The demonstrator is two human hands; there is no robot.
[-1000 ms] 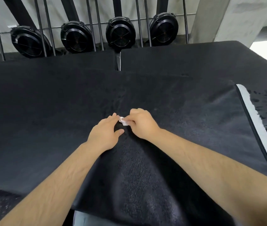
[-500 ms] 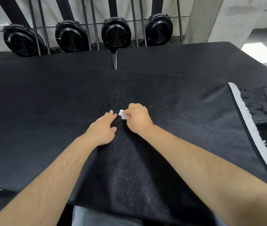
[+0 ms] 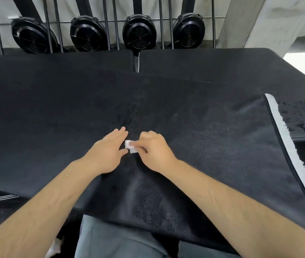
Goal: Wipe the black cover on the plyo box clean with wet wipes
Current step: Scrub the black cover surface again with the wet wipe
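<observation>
Where pressed onto the middle of the black cover (image 3: 213, 146), locate the wet wipe (image 3: 130, 145), folded small, long axis roughly near to far. Note the right hand (image 3: 155, 151) directly right of it, curled fingers pinching it. Note the left hand (image 3: 107, 151) just left, fingers straight, flat on the cover, holding nothing. Expect the right hand to lead the stroke.

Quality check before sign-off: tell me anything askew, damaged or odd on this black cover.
The black cover lies skewed: its right edge runs diagonally across the plyo box, and the white trim there looks ragged and frayed. The wet wipe pinched in the right hand is a tiny scrap. Nothing spilled shows.
</observation>
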